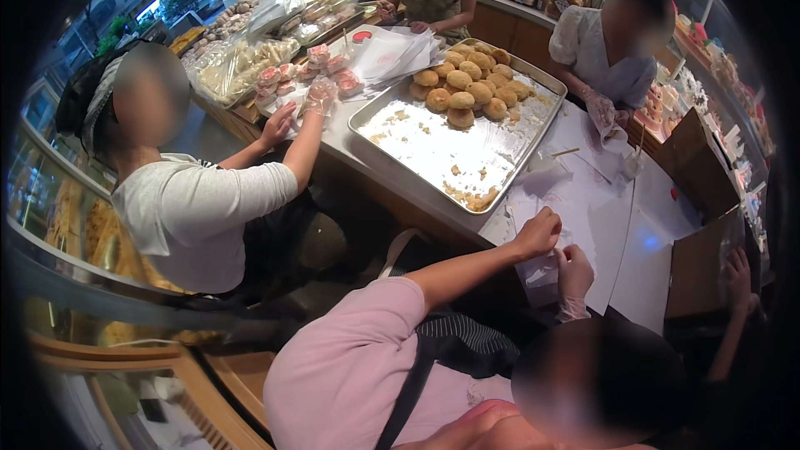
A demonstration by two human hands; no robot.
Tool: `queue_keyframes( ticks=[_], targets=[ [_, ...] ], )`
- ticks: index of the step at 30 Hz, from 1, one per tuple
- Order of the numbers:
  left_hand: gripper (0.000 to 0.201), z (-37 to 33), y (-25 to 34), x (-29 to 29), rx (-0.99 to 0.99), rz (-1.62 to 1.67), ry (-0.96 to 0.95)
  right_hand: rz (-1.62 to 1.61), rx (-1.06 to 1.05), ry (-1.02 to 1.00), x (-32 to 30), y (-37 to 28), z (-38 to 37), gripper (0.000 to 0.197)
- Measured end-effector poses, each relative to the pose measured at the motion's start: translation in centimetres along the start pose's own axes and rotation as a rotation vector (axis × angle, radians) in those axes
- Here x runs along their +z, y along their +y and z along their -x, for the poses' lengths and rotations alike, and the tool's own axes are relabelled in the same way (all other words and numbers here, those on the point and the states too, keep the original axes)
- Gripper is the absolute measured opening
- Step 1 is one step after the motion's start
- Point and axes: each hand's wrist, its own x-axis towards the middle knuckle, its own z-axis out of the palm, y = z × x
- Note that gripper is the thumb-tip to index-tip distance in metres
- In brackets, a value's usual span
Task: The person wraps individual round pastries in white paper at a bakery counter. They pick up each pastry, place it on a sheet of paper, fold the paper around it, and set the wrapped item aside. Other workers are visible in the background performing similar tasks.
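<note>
At approx 4 o'clock, right hand (737, 277) lies on the rim of the brown cardboard box (696, 271) beside white paper sheets (642, 271), prob. steadying it, grip too dim to tell, left hand unseen; shifting it would need firmer hold

Tray (392, 121) front half bare; co-workers' arms (467, 262) block table (642, 275) edge.

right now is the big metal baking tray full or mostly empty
Mostly empty: the metal tray holds round pastries only at its far end; elsewhere, just crumbs.
</note>
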Motion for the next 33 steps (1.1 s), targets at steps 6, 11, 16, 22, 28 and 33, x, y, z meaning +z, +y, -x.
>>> queue_keyframes(
  ticks=[6,11,16,22,28,33],
  targets=[
    [0.012,-0.3,-0.1,-0.3,0.011,0.016,-0.036,-0.065,-0.215,0.122,1.0,-0.2,2.6,0.018],
    [0.011,-0.6,-0.4,0.5,0.068,0.014,-0.014,-0.319,-0.202,-0.177,-1.4,-1.1,4.3,0.01],
    [0.009,-1.4,-1.7,-0.2,0.113,0.03,-0.031,-0.686,-0.069,-0.123,-4.2,-0.1,1.7,0.018],
    [0.013,-2.4,-1.8,-1.3,0.138,0.061,-0.163,-0.534,-0.53,0.059,-0.2,1.6,-0.6,0.022],
    [0.03,3.1,-0.9,-2.8,0.081,0.134,-0.049,-0.462,-0.45,0.235,2.0,1.3,0.8,0.017],
    [0.053,5.8,0.0,-4.4,0.256,-0.162,0.015,-0.53,-0.435,0.182,2.1,1.2,1.0,0.029]
  ],
)
